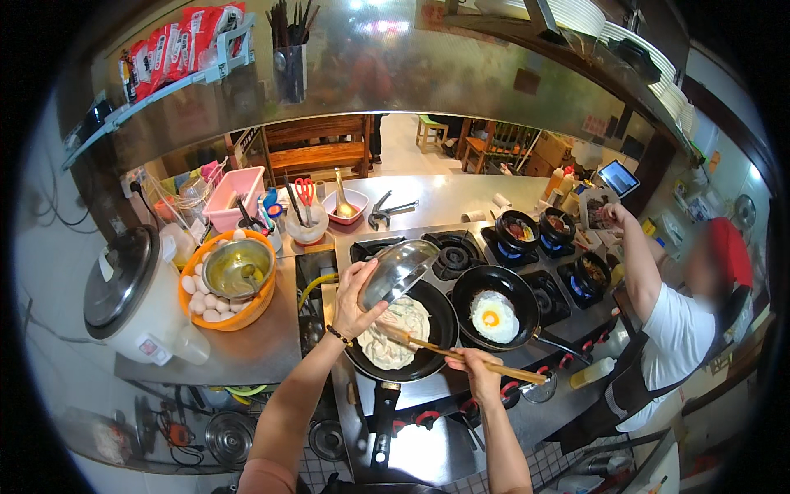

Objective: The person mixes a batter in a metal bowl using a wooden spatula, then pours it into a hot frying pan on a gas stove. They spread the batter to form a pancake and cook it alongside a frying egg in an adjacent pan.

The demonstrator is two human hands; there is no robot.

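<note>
My left hand (357, 301) grips a steel mixing bowl (400, 272), tilted over the left black frying pan (441, 309). Pale batter (395, 343) with bits in it is spread in that pan. A pair of wooden chopsticks (515, 372) is in my right hand (478, 370), their tips at the batter under the bowl. The pan's handle points towards me. Beside it on the right, a fried egg (494, 317) with a whole yolk lies in a second black frying pan (463, 284).
Stone pots (517, 231) stand over lit burners at the back right, near a co-worker (679, 333) in a red cap. On the left, an orange basket (241, 320) holds eggs and a metal bowl (239, 268), beside a large lidded cooker (120, 290). Tongs (390, 210) lie behind the stove.
</note>
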